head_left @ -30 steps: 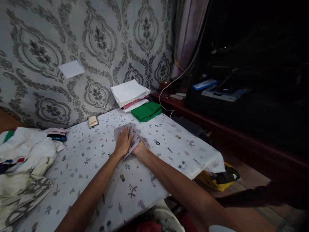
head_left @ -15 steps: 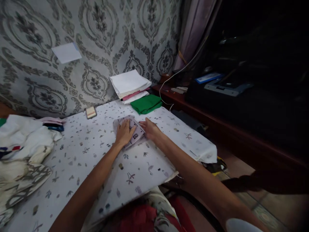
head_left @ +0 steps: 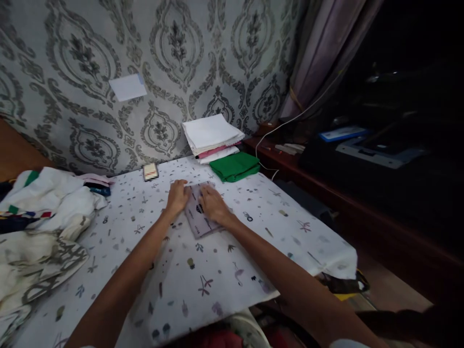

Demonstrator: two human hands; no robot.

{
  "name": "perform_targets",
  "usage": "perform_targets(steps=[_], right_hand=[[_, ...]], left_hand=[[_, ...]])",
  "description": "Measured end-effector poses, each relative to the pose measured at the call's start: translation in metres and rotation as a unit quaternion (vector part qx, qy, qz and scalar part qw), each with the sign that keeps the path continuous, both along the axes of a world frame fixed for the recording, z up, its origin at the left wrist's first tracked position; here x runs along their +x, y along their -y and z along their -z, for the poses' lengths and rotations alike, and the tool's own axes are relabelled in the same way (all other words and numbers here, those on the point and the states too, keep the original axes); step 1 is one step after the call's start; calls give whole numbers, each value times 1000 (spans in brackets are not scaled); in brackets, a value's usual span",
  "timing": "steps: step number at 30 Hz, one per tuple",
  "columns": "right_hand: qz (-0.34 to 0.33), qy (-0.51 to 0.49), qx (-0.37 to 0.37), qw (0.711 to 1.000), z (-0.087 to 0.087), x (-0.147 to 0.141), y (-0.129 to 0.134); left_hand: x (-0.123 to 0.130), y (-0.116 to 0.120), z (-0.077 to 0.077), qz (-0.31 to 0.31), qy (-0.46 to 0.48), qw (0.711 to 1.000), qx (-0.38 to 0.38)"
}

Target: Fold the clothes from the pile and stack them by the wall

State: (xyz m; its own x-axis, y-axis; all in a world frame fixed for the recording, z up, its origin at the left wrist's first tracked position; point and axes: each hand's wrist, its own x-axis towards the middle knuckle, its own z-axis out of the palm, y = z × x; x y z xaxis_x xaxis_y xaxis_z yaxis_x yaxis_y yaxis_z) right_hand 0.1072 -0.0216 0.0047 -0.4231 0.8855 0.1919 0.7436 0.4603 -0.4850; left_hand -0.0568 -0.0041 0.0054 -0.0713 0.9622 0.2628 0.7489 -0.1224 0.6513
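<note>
A small folded greyish-purple cloth [head_left: 199, 223] with dark print lies on the white patterned tablecloth [head_left: 174, 285]. My left hand [head_left: 177, 195] is at its upper left edge, with fingers bent together; what they pinch is too small to make out. Across the cloth's upper right part rests my right hand [head_left: 213, 203], its fingers curled down on the fabric. Behind the hands sits a folded green cloth [head_left: 235, 166], beside a stack of folded white and pink cloths [head_left: 213, 133].
A heap of white clothes [head_left: 50, 198] lies at the left. A small pale card [head_left: 150, 171] is near the wall. A dark wooden surface [head_left: 319, 193] with a white cable [head_left: 286, 124] runs along the right.
The view has shifted, so things appear farther right. My left hand has moved to the cloth's left edge, and my right hand has come onto the cloth, which now looks narrower and flatter.
</note>
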Motion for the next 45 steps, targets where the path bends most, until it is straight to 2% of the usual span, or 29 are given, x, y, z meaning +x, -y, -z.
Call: perform_targets(steps=[2,5,12,15,17,22,25,28,29,31,33,34,36,39,42,45], right_hand=[[13,47,-11,999,10,-1,-2],[28,72,-17,997,18,-1,-3],[30,117,-56,991,14,-4,-6],[28,130,-63,989,12,-3,-5],[30,134,-56,989,12,-3,-5],[30,139,-55,988,12,-3,-4],[33,127,-54,990,12,-4,-4],[30,114,-65,991,11,-3,-5],[28,111,-72,991,11,-2,-6],[24,106,-84,991,9,-1,-6],[22,103,-91,990,8,0,-6],[22,103,-93,990,8,0,-6],[24,106,-90,990,8,-1,-6],[28,111,-83,990,9,-2,-6],[25,111,-83,990,9,-2,-6],[23,112,-82,990,9,-1,-6]], left_hand=[[-19,-16,-3,10,28,999,-40],[-34,-30,-3,68,63,993,-78],[-42,-36,7,126,101,984,-82],[-43,-40,11,120,-34,990,-58],[-42,-40,13,108,-126,985,-43],[-36,-34,12,70,-258,963,-28],[-34,-19,8,37,-317,948,0],[-28,15,2,24,-290,954,67],[-25,31,-1,49,-273,957,89],[-16,67,-4,148,-251,949,122],[-5,102,-4,251,-273,917,144],[0,116,-3,282,-303,897,156],[9,136,0,291,-378,861,178],[19,147,1,264,-460,823,203],[27,150,-1,278,-490,794,229],[33,153,-3,259,-512,794,201]])
